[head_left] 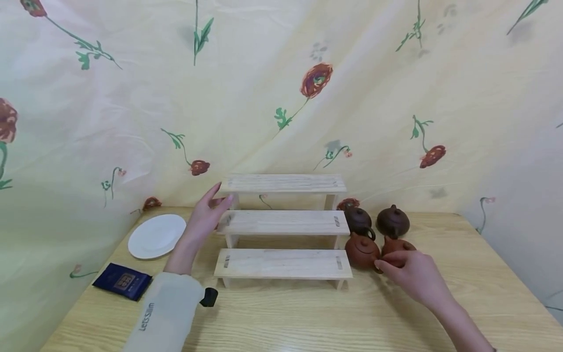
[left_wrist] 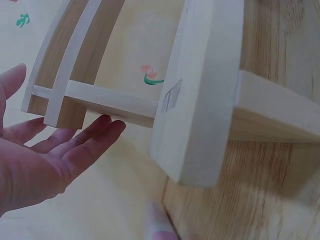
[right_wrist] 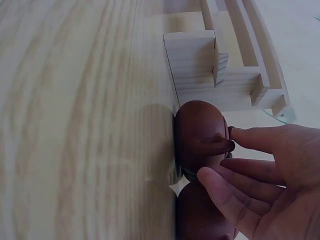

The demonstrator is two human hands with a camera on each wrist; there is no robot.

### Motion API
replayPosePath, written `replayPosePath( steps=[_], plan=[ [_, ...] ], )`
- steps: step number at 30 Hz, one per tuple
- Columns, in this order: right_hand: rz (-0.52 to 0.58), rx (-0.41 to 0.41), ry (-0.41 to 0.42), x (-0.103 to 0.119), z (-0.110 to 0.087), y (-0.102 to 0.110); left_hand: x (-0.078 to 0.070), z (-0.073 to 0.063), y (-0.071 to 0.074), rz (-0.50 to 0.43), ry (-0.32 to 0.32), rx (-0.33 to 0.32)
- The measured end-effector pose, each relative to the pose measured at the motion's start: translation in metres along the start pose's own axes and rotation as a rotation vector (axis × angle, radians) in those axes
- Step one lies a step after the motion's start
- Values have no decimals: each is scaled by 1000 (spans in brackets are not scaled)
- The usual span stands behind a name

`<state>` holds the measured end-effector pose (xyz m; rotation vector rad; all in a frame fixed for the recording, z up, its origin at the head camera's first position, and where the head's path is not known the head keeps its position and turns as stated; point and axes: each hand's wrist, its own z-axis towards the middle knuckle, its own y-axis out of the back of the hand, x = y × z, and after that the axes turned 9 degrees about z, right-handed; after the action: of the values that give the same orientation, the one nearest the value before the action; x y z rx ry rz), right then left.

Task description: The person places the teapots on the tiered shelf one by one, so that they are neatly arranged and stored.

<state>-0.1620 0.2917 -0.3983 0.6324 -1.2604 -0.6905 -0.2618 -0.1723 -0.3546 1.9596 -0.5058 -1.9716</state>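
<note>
My left hand (head_left: 210,215) reaches the left end of the three-tier wooden rack (head_left: 281,264). In the left wrist view its fingers (left_wrist: 95,145) extend beneath the end of an upper shelf, the thumb apart from them. My right hand (head_left: 415,276) is at two reddish-brown clay teapots right of the rack. The nearer-to-rack teapot (right_wrist: 197,120) stands on the table with its handle (right_wrist: 215,146) between my thumb and other fingers, which are spaced apart. The second reddish teapot (head_left: 398,244) is partly hidden behind this hand.
Two dark brown teapots, one beside the rack (head_left: 358,220) and one farther right (head_left: 393,222), stand behind the reddish ones. A white plate (head_left: 156,234) and a dark blue packet (head_left: 123,280) lie on the left of the wooden table (head_left: 272,318). Flowered cloth (head_left: 264,98) hangs behind.
</note>
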Motion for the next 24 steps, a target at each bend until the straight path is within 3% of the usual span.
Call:
replayPosePath(
  steps=[12, 24],
  plan=[
    [33, 66, -73, -2, 0, -7, -6, 4, -6, -7, -32, -130],
    [35, 38, -53, -4, 0, -11, -7, 5, -9, 6, -54, -190]
  ],
)
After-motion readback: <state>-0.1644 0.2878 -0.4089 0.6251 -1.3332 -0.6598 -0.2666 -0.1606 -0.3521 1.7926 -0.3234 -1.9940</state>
